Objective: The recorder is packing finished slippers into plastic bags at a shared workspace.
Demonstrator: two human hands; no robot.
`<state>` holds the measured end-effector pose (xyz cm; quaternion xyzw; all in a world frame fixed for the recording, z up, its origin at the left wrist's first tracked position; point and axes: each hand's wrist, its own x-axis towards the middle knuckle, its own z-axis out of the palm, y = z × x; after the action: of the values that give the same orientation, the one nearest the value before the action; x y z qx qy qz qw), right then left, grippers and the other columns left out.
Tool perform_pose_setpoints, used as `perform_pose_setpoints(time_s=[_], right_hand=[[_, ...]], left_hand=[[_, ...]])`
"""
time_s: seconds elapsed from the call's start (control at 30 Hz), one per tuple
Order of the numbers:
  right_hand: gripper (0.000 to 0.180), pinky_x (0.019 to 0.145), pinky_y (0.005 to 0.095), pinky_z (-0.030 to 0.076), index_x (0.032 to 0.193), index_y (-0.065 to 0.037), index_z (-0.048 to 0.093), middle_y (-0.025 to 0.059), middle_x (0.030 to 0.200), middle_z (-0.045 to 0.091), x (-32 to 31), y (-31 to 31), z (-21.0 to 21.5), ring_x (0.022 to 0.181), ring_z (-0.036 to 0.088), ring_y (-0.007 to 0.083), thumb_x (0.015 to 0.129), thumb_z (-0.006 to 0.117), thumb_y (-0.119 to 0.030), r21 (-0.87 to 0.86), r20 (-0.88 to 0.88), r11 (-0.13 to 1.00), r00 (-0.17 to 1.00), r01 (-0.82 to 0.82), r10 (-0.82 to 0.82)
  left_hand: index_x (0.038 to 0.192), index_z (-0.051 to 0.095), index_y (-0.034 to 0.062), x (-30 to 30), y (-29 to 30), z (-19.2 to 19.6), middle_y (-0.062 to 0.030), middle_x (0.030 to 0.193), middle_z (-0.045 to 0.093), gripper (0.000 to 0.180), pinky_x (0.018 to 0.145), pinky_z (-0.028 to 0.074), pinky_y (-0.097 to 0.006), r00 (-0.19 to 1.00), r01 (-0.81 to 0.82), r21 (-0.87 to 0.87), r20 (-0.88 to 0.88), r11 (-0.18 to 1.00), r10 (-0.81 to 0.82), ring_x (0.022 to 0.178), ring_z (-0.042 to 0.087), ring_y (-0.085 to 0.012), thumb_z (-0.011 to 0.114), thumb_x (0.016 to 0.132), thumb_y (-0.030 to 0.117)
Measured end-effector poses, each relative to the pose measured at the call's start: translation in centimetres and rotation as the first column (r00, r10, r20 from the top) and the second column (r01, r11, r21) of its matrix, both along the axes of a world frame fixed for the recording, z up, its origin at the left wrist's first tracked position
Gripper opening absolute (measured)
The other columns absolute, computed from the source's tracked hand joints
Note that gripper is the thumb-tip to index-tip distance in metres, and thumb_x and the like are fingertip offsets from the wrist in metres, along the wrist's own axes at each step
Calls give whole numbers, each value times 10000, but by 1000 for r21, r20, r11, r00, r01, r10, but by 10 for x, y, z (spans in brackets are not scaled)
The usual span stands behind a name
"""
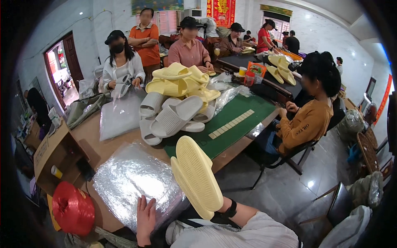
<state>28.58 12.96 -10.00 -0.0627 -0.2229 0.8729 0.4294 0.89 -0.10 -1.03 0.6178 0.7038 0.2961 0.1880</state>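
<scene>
The left hand lies with its fingers extended and relaxed, gripping nothing, at the near edge of one stack of clear plastic bags, its fingertips touching the film. To its right, the right hand holds up two yellow slippers, pressed together with a ribbed sole turned outward; these soles cover its fingers, so the exact grip cannot be made out, and only its wrist side shows, with one black band around the wrist. Ahead of both hands, a pile mixes at least four grey slippers and at least four yellow slippers; others are buried, so the full number cannot be told. Just right of this pile, one row of pale tiles lies on a green mat, too small to count surely. Left of the left hand sits one spool of red twine. Beyond the spool stands one cardboard box, with one yellow cup by its lower edge, either inside or in front; what the cup contains is unclear. Far ahead of the right hand, on another table, are one red jar and a second yellow cup, their contents indistinct.
</scene>
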Motion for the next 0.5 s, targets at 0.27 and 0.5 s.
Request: perform_pose_setpoints(time_s=[0.27,0.5], right_hand=[[565,1096,427,414,1450,-51,418,123,1467,472,-32,23,14,1315,488,268,937,635,-146,13,-58,999,998,-37,38],[532,1074,425,442,1446,-39,419,119,1459,482,-11,47,76,1285,517,266,969,607,-182,89,-182,996,983,-21,37]], left_hand=[[1303,618,77,1,-1,0,-285,1528,316,402,1167,239,-474,1000,12,-33,-8,999,-12,1448,227,-440,424,1010,271],[1251,638,58,4,1,1,-332,1453,393,376,1157,260,-482,1000,-3,71,26,997,1,1405,280,-482,435,1004,256]])
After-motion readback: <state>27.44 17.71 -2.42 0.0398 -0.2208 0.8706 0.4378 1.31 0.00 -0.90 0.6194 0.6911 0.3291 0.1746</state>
